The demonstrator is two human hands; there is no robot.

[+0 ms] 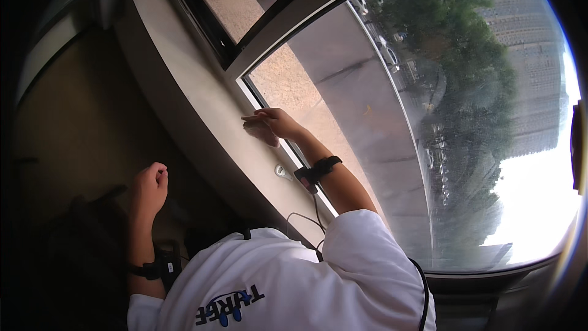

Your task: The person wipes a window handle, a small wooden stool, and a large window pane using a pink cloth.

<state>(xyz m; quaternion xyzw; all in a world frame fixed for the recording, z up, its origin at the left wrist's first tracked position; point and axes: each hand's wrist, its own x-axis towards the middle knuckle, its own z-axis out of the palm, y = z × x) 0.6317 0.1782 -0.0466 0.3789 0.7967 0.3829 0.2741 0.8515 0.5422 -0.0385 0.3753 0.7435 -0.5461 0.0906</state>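
My right hand (281, 123) holds a crumpled, brownish cloth (262, 132) on the pale windowsill (216, 110), close beside the white lower edge of the window frame (251, 94). The cloth touches the sill and partly hides under the fingers. My left hand (150, 188) is away from the sill at the lower left, fingers curled in, with nothing visible in it. Both forearms wear black straps with small devices. A thin cable runs from the right one.
An oval metal window handle or fitting (282, 172) lies on the sill near my right forearm. The large glass pane (367, 101) stands to the right, with a ledge, trees and a building outside. A dark window track (197, 14) runs at the top.
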